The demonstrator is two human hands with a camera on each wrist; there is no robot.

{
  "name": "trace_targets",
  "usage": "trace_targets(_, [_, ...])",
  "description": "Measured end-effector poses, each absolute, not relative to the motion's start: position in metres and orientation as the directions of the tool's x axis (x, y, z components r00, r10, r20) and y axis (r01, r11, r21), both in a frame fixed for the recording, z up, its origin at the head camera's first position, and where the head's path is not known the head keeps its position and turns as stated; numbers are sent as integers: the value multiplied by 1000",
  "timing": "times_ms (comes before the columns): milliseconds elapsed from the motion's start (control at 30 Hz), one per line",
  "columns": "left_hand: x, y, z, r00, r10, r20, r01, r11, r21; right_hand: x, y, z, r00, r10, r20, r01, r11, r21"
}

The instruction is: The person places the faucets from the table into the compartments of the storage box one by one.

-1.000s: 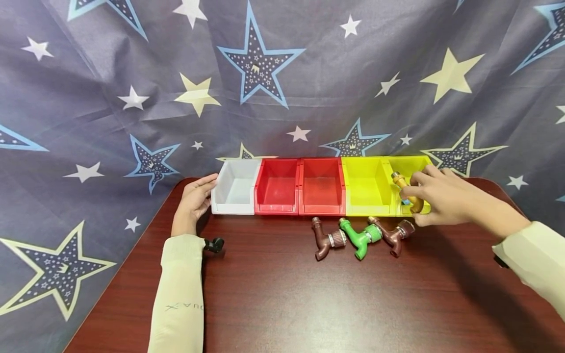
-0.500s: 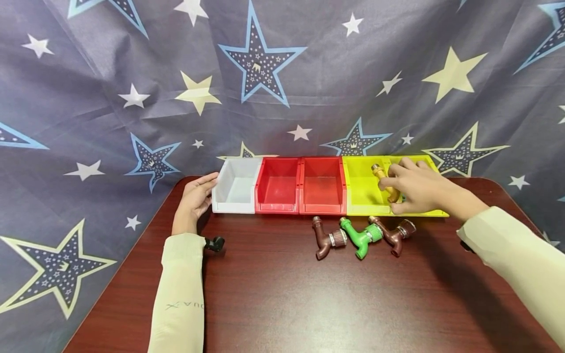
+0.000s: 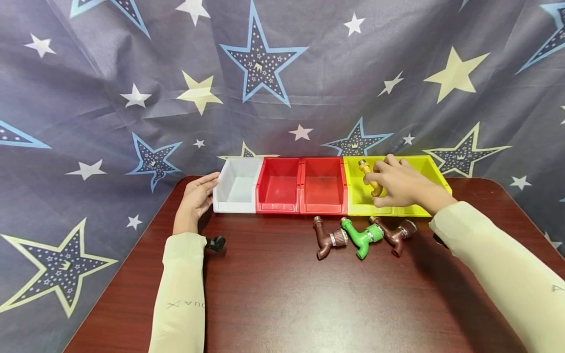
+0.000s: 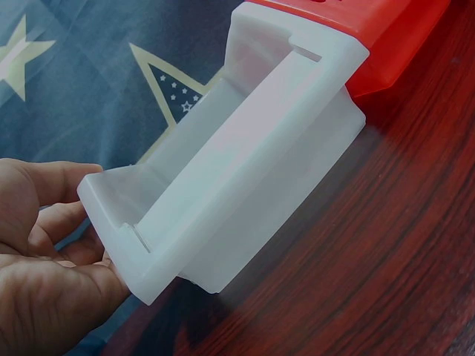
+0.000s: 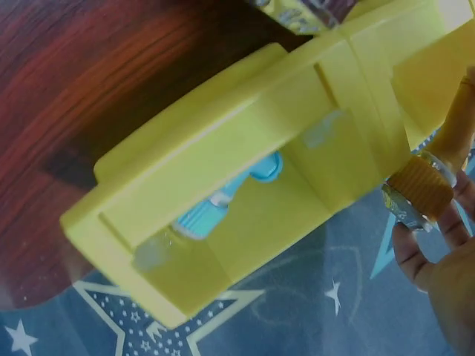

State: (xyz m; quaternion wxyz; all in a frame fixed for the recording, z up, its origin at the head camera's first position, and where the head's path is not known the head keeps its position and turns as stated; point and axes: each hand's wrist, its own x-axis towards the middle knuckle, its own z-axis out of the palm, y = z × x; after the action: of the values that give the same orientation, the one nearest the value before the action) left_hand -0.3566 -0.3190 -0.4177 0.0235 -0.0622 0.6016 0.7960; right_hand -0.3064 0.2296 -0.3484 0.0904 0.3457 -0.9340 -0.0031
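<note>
Head view: the right hand [image 3: 395, 184] pinches the yellow tap [image 5: 424, 189] at the left-hand yellow bin [image 3: 368, 210], a hold that might slip.
Whether the tap hangs above that bin or dips inside cannot be told. If its ribbed knob turned between the fingers, it could drop and strike the bin's wall. The left hand [image 3: 196, 196] touches the white bin [image 3: 234, 207] with its fingers along the outer side, not wrapped round it; too hard a push there could shift the row.

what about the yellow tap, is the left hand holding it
No, the right hand holds the yellow tap; the left hand touches the white bin.
</note>
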Motion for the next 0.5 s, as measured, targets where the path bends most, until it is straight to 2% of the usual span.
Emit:
trace_targets(333, [-357, -319, -417, -992, -35, -123, -109, -267, 957, -321, 215, -354, -769, -627, 127, -629, 777, 28])
trace_targets(500, [-354, -318, -414, -991, -31, -133, -119, -279, 953, -327, 209, -357, -794, -606, 53, -607, 795, 1])
